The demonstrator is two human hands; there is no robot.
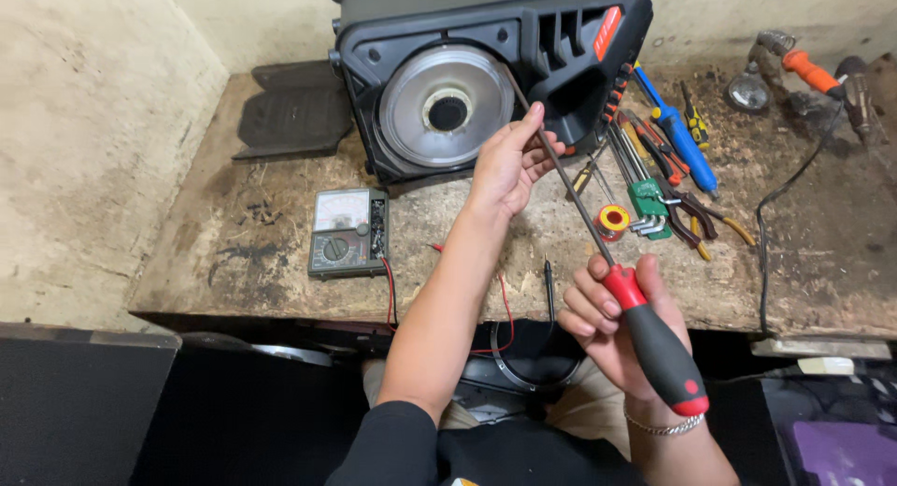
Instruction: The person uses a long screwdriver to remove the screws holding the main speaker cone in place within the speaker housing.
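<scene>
While my right hand [621, 322] grips the screwdriver [654, 341] handle, my left hand [509, 164] pinches its shaft toward the speaker [486, 75]; I judge the driving not yet begun.

There was one big black speaker box [486, 65] on the bench [262, 215]. One meter [348, 234] with a dial lay there, with two thin red wires [390, 294] running from it. Two hands were up: one left hand [509, 164] and one right hand [617, 327]. They held one long screwdriver [654, 341] with a red and black handle. One blue screwdriver [682, 140], one green set of bent keys [647, 204], one small roll of wire [612, 220] and one black mat [294, 112] lay there too.
</scene>
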